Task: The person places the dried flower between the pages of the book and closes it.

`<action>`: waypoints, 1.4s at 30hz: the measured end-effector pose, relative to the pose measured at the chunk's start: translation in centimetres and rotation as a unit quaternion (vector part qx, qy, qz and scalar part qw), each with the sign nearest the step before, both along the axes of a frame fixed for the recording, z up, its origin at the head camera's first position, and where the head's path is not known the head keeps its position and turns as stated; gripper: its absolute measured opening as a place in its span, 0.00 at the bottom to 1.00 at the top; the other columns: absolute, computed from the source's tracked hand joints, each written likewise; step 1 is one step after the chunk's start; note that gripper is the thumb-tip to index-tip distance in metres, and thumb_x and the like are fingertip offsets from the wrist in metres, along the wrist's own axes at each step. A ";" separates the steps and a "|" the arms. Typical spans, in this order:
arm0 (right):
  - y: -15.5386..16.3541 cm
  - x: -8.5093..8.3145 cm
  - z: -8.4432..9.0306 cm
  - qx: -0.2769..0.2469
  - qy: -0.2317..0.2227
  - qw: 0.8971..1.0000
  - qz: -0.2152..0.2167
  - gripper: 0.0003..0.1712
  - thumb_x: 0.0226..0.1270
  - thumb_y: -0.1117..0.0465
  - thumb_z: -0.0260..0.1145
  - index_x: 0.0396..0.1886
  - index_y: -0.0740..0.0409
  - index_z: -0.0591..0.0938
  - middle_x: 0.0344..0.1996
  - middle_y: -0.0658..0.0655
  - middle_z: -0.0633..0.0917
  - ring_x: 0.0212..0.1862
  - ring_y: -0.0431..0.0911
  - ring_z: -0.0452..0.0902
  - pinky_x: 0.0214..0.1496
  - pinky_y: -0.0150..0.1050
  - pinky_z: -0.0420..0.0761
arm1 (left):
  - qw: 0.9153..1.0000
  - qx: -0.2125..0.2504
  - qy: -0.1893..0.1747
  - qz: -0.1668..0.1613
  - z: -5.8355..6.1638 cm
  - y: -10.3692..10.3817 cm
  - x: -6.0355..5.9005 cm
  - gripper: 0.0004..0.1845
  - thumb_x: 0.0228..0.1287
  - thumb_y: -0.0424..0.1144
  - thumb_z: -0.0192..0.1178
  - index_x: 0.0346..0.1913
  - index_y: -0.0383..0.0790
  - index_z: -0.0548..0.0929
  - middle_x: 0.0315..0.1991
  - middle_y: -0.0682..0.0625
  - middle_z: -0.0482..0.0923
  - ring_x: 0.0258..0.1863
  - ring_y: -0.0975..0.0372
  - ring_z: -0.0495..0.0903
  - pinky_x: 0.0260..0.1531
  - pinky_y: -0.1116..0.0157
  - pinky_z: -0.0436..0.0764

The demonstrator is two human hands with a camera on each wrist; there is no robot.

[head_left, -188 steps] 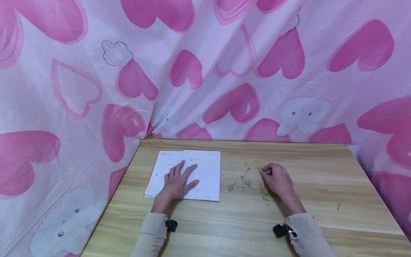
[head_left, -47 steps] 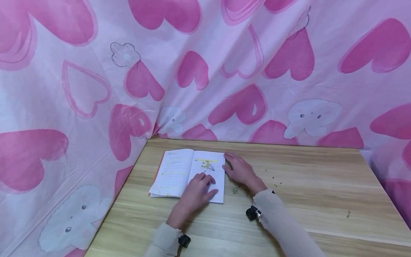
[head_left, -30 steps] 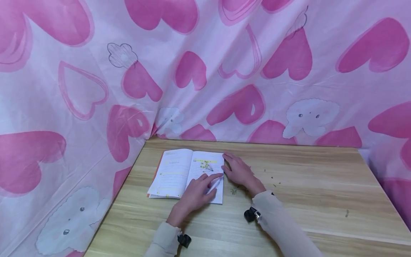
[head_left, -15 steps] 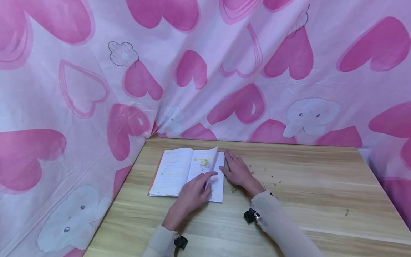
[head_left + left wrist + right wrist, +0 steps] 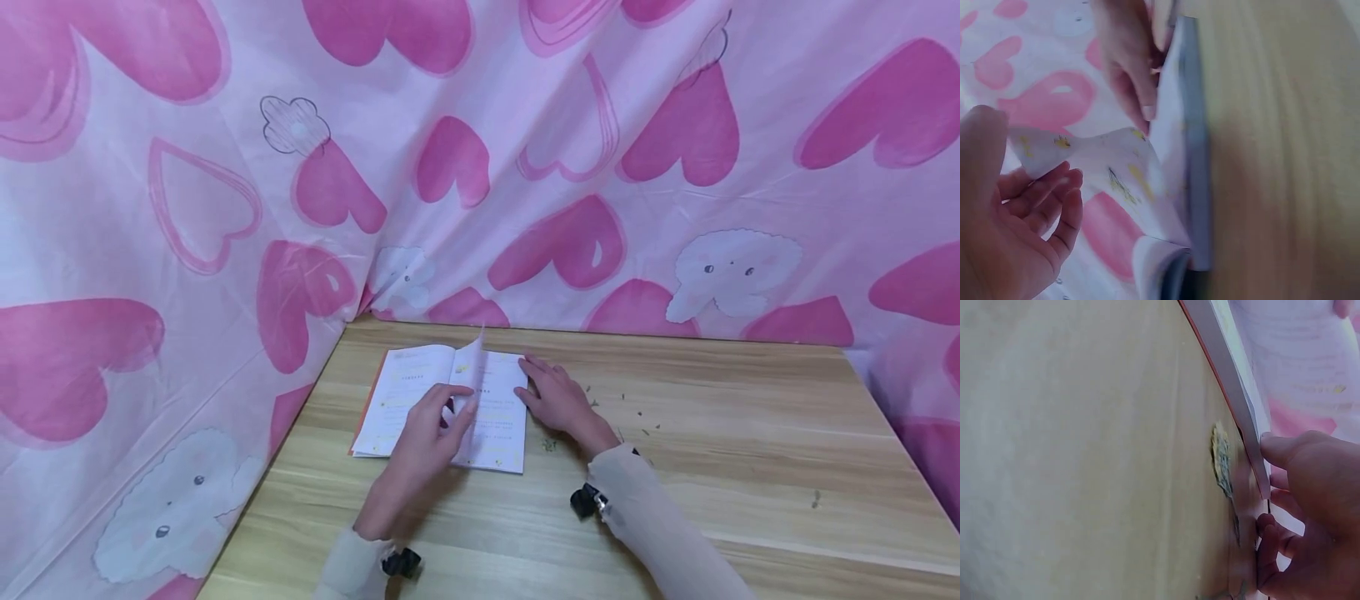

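Note:
An open book [image 5: 405,400] with an orange cover edge lies on the wooden table. My left hand [image 5: 427,433] pinches a lifted page [image 5: 476,358] between thumb and fingers, and the page stands nearly upright over the right half. On that page's surface, a thin-stemmed yellow sprig [image 5: 1121,184] shows in the left wrist view. My right hand [image 5: 558,400] rests at the book's right edge, its thumb [image 5: 1279,449] against the page edges and its other fingers loosely bent beside the corner. Close to the book lies a yellow-green flower sprig [image 5: 1221,459] on the table.
Small plant bits [image 5: 640,414] are scattered right of the right hand, and another bit [image 5: 816,498] lies farther right. A pink heart-patterned cloth [image 5: 555,242] hangs behind and to the left of the table [image 5: 712,467].
The sprigs went from the table onto the right page earlier. Since then my left hand has lifted that page and swung it leftward, uncovering the printed page beneath. My right hand stays at the edge.

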State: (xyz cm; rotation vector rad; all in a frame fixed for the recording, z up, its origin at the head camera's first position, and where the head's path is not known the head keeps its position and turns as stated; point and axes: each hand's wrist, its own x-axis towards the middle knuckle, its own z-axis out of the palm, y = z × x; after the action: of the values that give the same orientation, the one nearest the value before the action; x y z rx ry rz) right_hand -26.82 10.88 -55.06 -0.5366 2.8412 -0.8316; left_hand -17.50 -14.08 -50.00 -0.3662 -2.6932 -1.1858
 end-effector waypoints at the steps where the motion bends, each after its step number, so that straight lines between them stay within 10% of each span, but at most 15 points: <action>1: 0.0 0.0 0.0 -0.002 -0.001 1.000 0.002 0.39 0.85 0.46 0.62 0.86 0.55 0.65 0.87 0.59 0.63 0.84 0.63 0.61 0.83 0.64 0.67 | 1.000 0.012 0.000 0.005 0.3 -0.1 0.0 0.18 0.81 0.52 0.63 0.62 0.48 0.86 0.46 0.57 0.82 0.40 0.64 0.79 0.36 0.68 0.85; 13: 0.1 -0.2 0.0 -0.015 -0.011 1.000 0.006 0.39 0.84 0.47 0.63 0.86 0.57 0.64 0.87 0.59 0.62 0.86 0.61 0.59 0.86 0.60 0.62 | 0.991 -0.002 0.110 0.076 2.7 -2.3 0.0 0.16 0.73 0.30 0.66 0.60 0.38 0.90 0.51 0.46 0.90 0.42 0.59 0.86 0.36 0.66 0.86; 25: 0.2 -0.4 -0.5 -0.015 -0.012 1.000 0.002 0.40 0.84 0.46 0.62 0.86 0.55 0.64 0.87 0.58 0.62 0.86 0.60 0.58 0.87 0.60 0.62 | 0.969 -0.087 0.184 0.141 1.3 -7.3 -0.2 0.17 0.67 0.20 0.65 0.56 0.31 0.91 0.46 0.34 0.89 0.45 0.44 0.91 0.46 0.47 0.91; 36: 0.3 -0.3 -0.4 -0.017 -0.011 1.000 0.000 0.40 0.84 0.46 0.62 0.87 0.55 0.63 0.87 0.58 0.61 0.87 0.60 0.58 0.87 0.60 0.61 | 0.962 -0.123 0.166 0.176 -2.4 -9.6 -0.9 0.10 0.64 0.23 0.66 0.45 0.30 0.94 0.41 0.33 0.88 0.42 0.42 0.88 0.45 0.44 0.88; 42: 0.2 -0.3 -0.5 -0.016 -0.011 1.000 -0.001 0.40 0.85 0.46 0.62 0.87 0.55 0.63 0.87 0.58 0.61 0.87 0.60 0.57 0.87 0.61 0.62 | 0.968 -0.144 0.030 0.203 -4.2 -10.3 -1.0 0.16 0.71 0.40 0.71 0.53 0.32 0.92 0.52 0.33 0.87 0.52 0.41 0.87 0.54 0.43 0.87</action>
State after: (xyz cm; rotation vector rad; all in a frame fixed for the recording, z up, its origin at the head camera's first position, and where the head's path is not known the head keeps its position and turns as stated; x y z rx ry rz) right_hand -27.11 11.09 -55.54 -0.5256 2.8126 -0.8794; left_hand -18.52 -24.36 -54.15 0.1126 -2.7072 -0.6637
